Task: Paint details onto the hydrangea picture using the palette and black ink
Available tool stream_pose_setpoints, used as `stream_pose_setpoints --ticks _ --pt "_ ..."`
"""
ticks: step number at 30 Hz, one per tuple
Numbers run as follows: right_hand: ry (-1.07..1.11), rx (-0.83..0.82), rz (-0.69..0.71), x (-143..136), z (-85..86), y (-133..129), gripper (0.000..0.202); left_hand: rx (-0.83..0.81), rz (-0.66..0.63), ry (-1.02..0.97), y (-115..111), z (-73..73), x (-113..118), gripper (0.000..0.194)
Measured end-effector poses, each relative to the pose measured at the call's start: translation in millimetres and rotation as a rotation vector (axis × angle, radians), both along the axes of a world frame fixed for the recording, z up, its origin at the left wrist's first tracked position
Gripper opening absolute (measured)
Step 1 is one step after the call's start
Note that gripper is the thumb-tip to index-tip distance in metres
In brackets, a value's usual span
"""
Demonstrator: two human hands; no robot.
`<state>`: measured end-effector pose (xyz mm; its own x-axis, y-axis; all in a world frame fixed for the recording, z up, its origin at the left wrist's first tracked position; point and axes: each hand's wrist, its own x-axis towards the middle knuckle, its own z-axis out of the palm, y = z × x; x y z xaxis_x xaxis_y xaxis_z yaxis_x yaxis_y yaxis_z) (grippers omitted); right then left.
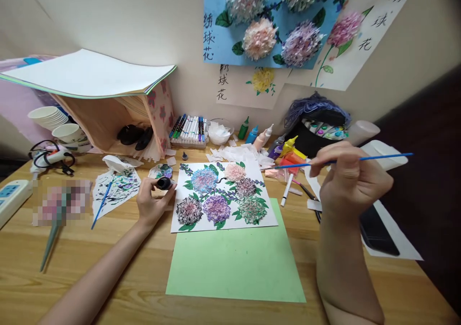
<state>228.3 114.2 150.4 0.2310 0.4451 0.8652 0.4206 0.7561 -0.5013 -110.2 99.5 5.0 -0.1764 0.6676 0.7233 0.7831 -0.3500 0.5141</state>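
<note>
My left hand [153, 202] holds a small black open bottle [164, 183] at the left edge of a white picture [198, 225]. In my right hand [347, 178], raised right of the picture, is a thin blue paintbrush [382, 157], its tip pointing left over the paper's upper right side. Several textured flower heads in blue, pink, purple, black and green, with green leaves, cover the picture. A short dark curved line [221, 180] shows between the blue and pink flowers. The picture overlaps the top of a green sheet [236, 267].
Paint bottles [264, 138], a marker tray [188, 132] and a bowl of white scraps [219, 133] stand behind. A second brush [103, 202] lies on stained paper at left. A dark phone [380, 229] lies at right. Flower pictures hang on the wall.
</note>
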Motion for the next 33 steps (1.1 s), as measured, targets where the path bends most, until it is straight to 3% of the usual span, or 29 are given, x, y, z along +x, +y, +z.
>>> stream_pose_setpoints --ticks 7,12,18,24,28,33 --pt "-0.032 -0.027 0.027 26.5 19.0 -16.4 0.027 0.097 0.097 0.007 -15.5 26.9 6.9 0.023" --pt "0.118 -0.04 0.012 30.1 27.7 -23.9 0.012 0.081 0.1 -0.036 -34.5 53.4 32.2 0.026" --pt "0.156 -0.165 0.173 30.9 28.2 -20.3 0.016 -0.168 -0.196 0.002 -15.2 87.2 74.5 0.028" --pt "0.057 -0.195 0.13 33.6 26.1 -18.3 0.02 -0.391 -0.429 0.1 17.0 117.6 104.7 0.021" --pt "0.064 -0.218 0.134 31.6 22.8 -15.1 0.018 -0.465 -0.51 0.147 19.7 124.2 116.1 0.02" --pt "0.028 -0.193 0.138 25.2 14.5 -9.1 0.019 -0.542 -0.529 0.232 16.9 119.2 124.7 0.025"
